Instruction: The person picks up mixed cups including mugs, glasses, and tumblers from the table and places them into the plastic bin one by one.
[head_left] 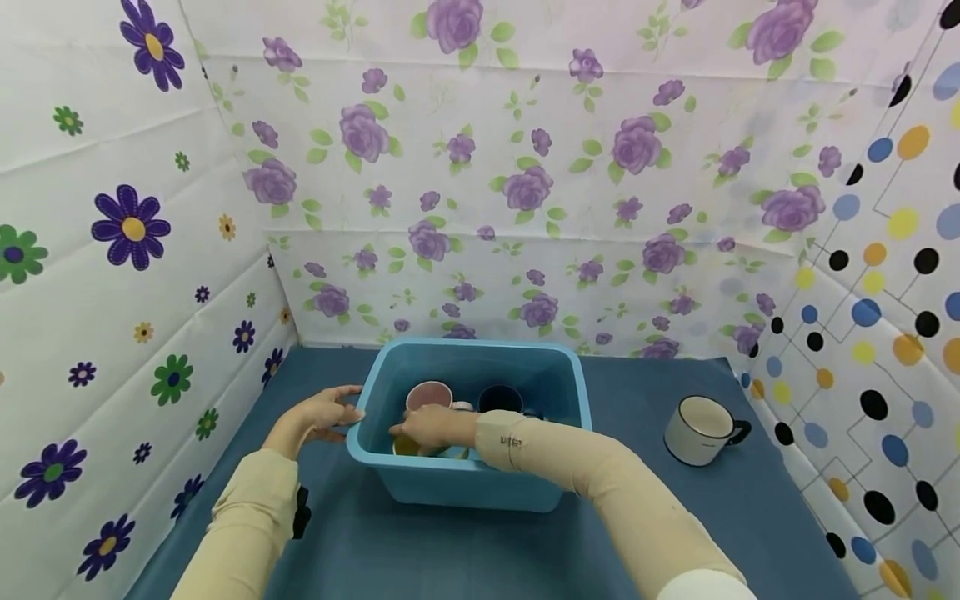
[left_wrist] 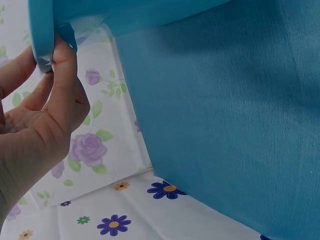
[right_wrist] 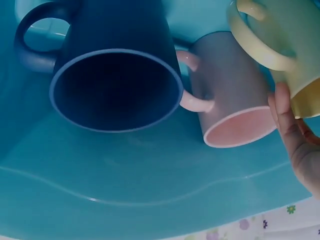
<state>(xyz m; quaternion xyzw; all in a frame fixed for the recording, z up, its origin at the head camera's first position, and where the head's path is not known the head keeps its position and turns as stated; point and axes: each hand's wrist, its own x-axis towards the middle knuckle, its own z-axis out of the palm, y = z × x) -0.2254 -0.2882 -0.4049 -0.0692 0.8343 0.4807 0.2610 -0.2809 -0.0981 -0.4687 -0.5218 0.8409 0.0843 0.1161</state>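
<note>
A light blue plastic tub (head_left: 472, 487) stands on the table with several mugs inside. My left hand (head_left: 322, 414) holds its left rim, thumb and fingers on either side of the lip (left_wrist: 42, 35) in the left wrist view. Down in the tub, my right hand (head_left: 429, 427) grips a yellow mug (right_wrist: 297, 45) at its rim; the hand partly covers this mug in the head view. Beside it, toward the back, is a pink mug (head_left: 430, 393) with its handle pointing right. A dark blue mug (head_left: 500, 398) stands right of the pink one, its handle also to the right.
On the table right of the tub stands a white enamel mug (head_left: 697, 433) with a dark rim and black handle. The blue tabletop (head_left: 352, 542) is bounded by flower-print sheets (head_left: 480, 200) at back and left and a dotted sheet (head_left: 892, 333) at right.
</note>
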